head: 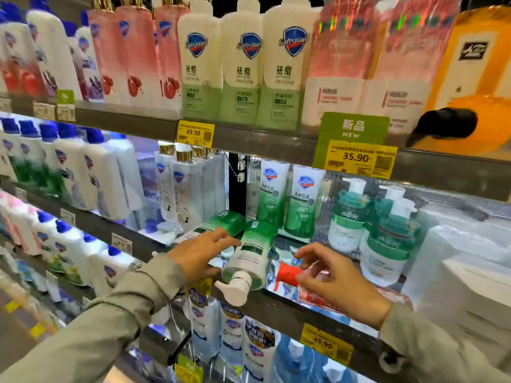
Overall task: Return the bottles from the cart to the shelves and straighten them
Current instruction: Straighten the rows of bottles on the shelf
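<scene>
While the blue-capped bottles [69, 167] on the far left are too blurred for their labels to be read, the three white-and-green bottles [240, 64] on the top shelf [249, 139] plainly say Safeguard on a blue shield, with Chinese characters beneath. A yellow price tag [195, 133] below them reads 49.90.

On the middle shelf [276, 308], the left hand [199, 255] lies with fingers spread over a green bottle [221, 223] on its side, hiding most of it. Just beside it lies a second green bottle [254, 252], its white pump sticking out past the shelf edge; the small print on its label is unreadable. Two green tubes [287, 200] stand behind, marked Safeguard.

The right hand [340, 280] pinches a red-capped bottle [287, 275] between thumb and forefinger; the bottle lies on the same shelf, its body largely covered by the palm.

Above, a green sign [354, 128] says NEW, over a tag [359, 158] reading 35.90. A lower tag [323, 345] also shows 35.90. At the far right, an orange bottle [470, 125] with a black pump is cut off by the frame edge.
</scene>
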`<action>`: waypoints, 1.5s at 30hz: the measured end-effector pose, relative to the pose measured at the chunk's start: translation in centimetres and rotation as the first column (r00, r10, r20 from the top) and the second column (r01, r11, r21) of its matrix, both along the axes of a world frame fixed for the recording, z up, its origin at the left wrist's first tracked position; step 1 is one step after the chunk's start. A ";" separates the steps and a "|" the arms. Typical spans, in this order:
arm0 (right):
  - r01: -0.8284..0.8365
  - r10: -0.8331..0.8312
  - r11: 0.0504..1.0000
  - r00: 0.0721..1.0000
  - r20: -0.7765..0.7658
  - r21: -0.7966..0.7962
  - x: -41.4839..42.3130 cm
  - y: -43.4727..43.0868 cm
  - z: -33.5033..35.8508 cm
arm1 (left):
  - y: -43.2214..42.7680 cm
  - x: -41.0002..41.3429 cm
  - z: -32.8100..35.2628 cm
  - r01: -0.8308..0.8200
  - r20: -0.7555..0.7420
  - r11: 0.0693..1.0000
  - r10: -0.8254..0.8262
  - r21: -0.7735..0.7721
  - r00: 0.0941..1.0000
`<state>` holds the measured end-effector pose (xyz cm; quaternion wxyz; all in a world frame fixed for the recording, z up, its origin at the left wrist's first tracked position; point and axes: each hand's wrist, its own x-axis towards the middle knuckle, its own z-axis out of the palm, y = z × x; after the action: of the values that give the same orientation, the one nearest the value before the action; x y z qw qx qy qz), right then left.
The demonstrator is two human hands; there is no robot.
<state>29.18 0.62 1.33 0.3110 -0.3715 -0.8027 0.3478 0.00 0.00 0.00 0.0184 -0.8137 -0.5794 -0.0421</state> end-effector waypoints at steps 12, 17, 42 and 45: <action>-0.252 -0.174 0.700 0.847 0.502 0.668 -5.7 2.9 -3.9 | -1.6 -5.3 2.0 -0.318 -0.056 0.942 0.325 0.103 0.944; -0.382 -0.150 0.659 0.778 0.610 0.648 -6.9 3.7 -4.2 | -1.8 -9.0 1.0 -0.439 -0.229 0.898 0.419 -0.040 0.878; -0.361 0.009 0.878 0.670 0.743 0.315 -8.5 1.7 -2.1 | 2.7 -6.5 -4.8 0.058 0.051 0.989 -0.065 0.134 0.997; -0.352 0.016 0.879 0.695 0.719 0.321 -8.4 1.7 -2.2 | 2.8 -6.1 -5.2 0.042 0.126 0.986 -0.062 0.159 0.990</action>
<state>20.74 2.30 -0.91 0.0224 -0.3108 -0.9499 0.0237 -6.10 2.81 -5.20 0.0429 -0.8202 -0.5528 -0.1410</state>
